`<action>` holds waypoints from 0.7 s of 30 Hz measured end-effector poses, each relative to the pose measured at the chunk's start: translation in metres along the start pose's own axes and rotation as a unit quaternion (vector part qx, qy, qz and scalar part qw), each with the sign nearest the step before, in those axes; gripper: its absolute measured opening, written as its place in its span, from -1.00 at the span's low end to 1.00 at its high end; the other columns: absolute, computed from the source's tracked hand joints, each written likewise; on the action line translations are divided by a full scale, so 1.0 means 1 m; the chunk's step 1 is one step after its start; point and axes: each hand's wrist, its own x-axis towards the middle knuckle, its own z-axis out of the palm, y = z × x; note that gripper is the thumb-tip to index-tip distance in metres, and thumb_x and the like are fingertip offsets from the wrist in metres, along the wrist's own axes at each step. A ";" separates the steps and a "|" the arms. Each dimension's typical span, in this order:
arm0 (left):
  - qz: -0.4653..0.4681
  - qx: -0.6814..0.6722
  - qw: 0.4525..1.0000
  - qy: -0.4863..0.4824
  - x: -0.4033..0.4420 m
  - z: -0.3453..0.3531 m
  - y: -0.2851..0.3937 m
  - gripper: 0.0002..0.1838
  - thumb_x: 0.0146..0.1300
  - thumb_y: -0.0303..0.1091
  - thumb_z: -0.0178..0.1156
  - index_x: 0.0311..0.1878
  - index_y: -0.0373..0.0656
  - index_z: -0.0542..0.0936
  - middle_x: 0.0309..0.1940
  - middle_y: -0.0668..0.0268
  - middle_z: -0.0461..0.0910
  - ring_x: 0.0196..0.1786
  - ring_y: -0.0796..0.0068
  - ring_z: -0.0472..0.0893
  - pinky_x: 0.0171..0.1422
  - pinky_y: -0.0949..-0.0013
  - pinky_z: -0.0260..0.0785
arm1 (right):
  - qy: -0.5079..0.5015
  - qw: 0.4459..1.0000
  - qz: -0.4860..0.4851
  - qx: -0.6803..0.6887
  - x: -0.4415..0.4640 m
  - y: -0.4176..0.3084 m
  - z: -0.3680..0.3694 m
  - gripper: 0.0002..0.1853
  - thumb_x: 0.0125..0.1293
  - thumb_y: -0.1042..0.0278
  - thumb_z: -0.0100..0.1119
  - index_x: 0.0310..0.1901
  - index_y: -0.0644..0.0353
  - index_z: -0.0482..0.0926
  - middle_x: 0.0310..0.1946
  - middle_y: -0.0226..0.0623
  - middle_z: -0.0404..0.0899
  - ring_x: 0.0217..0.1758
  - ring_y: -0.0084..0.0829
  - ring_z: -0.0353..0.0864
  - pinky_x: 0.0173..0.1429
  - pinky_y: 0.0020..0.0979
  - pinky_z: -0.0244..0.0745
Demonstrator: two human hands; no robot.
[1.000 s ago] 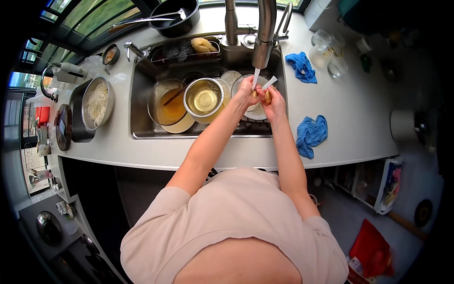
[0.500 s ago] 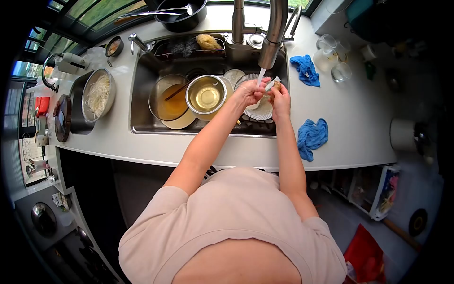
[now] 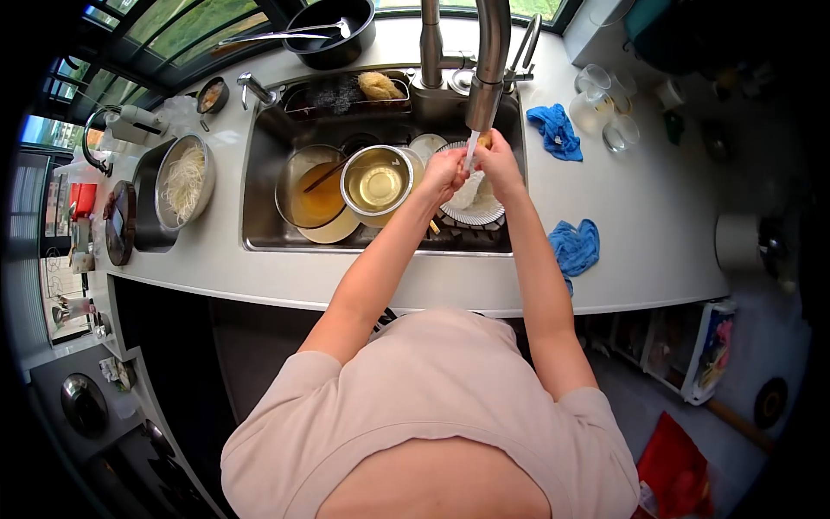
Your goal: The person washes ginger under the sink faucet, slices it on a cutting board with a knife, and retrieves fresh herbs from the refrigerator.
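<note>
Water runs from the steel faucet onto my hands, over the right part of the sink. My left hand is closed at the left of the stream; what it holds, if anything, is too small to make out. My right hand has its fingers closed round a small yellow-brown piece, which looks like ginger. Below both hands lies a ribbed dish. To their left in the sink are a metal bowl of yellowish liquid and a glass bowl with orange liquid and chopsticks.
Two blue cloths and several glasses are on the counter at the right. A bowl of white strips stands left of the sink. Behind it are a black pot with a ladle and a sponge in a rack.
My right hand has moved up and left into the stream with the yellow-brown piece. The white strip between my hands no longer shows clearly. My left hand has shifted slightly.
</note>
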 end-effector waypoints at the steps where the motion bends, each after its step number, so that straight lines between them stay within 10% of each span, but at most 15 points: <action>1: 0.036 0.014 0.997 0.074 -0.005 0.004 -0.001 -0.72 0.42 -0.15 -0.03 -0.08 -0.18 0.46 -0.56 0.42 0.42 -0.66 0.66 0.31 -0.69 0.61 0.05 | -0.004 1.000 0.014 0.005 -0.004 0.001 0.011 -0.79 0.32 0.23 0.15 -0.12 0.11 0.44 -0.44 -0.53 0.45 -0.47 -0.70 0.38 -0.43 -0.59 0.27; 7: 0.175 0.167 0.951 0.191 -0.024 -0.001 -0.008 -0.47 0.31 0.09 0.10 0.01 -0.25 0.40 -0.25 0.25 0.54 -0.25 0.55 0.50 -0.15 0.44 0.38 | -0.044 0.982 0.166 0.084 -0.012 0.003 0.032 -0.54 0.42 -0.18 -0.19 -0.49 -0.04 0.35 -0.74 -0.59 0.19 -0.80 -0.69 -0.02 -0.72 -0.55 -0.17; 11: 0.246 0.247 0.922 0.170 -0.034 0.014 -0.003 -0.51 0.27 0.08 0.14 -0.17 -0.25 0.47 -0.42 0.22 0.57 -0.36 0.47 0.54 -0.23 0.33 0.40 | -0.034 0.963 0.261 0.063 -0.008 0.010 0.027 -0.44 0.36 -0.33 -0.23 -0.55 -0.02 0.34 -0.81 -0.54 0.19 -0.84 -0.65 0.03 -0.74 -0.53 -0.16; 15: 0.274 0.326 0.872 0.241 -0.006 0.010 -0.018 -0.56 0.28 -0.01 0.08 -0.35 -0.30 0.52 -0.50 0.06 0.57 -0.44 0.18 0.57 -0.29 0.19 0.38 | 0.012 0.988 0.151 -0.027 -0.020 0.032 0.022 -0.42 0.39 -0.25 -0.22 -0.47 0.13 0.46 -0.73 -0.39 0.38 -0.76 -0.50 0.34 -0.71 -0.40 0.18; 17: 0.301 0.412 0.807 0.297 0.002 0.014 -0.022 -0.53 0.32 -0.02 -0.02 -0.38 -0.31 0.55 -0.49 0.04 0.57 -0.43 0.16 0.57 -0.28 0.16 0.36 | 0.102 0.966 -0.113 -0.211 -0.018 0.056 0.028 -0.45 0.43 -0.09 -0.24 -0.41 0.28 0.50 -0.62 -0.07 0.52 -0.51 -0.09 0.57 -0.40 -0.15 0.41; 21: 0.211 0.232 0.919 0.238 0.005 0.021 -0.026 -0.52 0.37 -0.01 -0.08 -0.38 -0.26 0.57 -0.56 0.17 0.53 -0.56 0.34 0.47 -0.43 0.27 0.30 | 0.091 0.985 -0.066 -0.129 -0.048 0.033 0.024 -0.51 0.43 0.06 -0.24 -0.30 0.31 0.58 -0.46 0.10 0.58 -0.32 0.13 0.59 -0.23 0.01 0.41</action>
